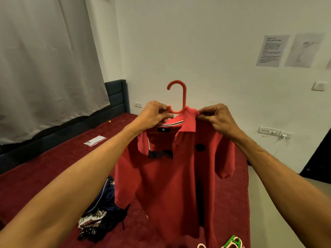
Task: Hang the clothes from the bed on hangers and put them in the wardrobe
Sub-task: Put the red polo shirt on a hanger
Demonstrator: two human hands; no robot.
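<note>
Left hand: fingers curled round the lower loop of the red hanger, right at the shirt's neck; it seems to bear the load.
Right hand: thumb and fingertips pinch the edge of the collar, which stands turned up.
Red polo shirt: held in the air between both hands, over the near right part of the bed; long axis upright, body falling straight down, placket open.
Hanger: hook upright, above and between the hands, tip curling left; its shoulders are hidden inside the shirt.
Key relation: the raised collar flap lies just left of the right hand and touches it, so that hand is the nearer. Likely next: fold the flap down, then carry the shirt by the hook.
Left on bed: dark pile of clothes, near, left of the shirt.
Spare hangers: green and pink, at the near right edge.
Wardrobe: cannot tell; a dark panel shows at the right edge.
Containers: none seen.
</note>
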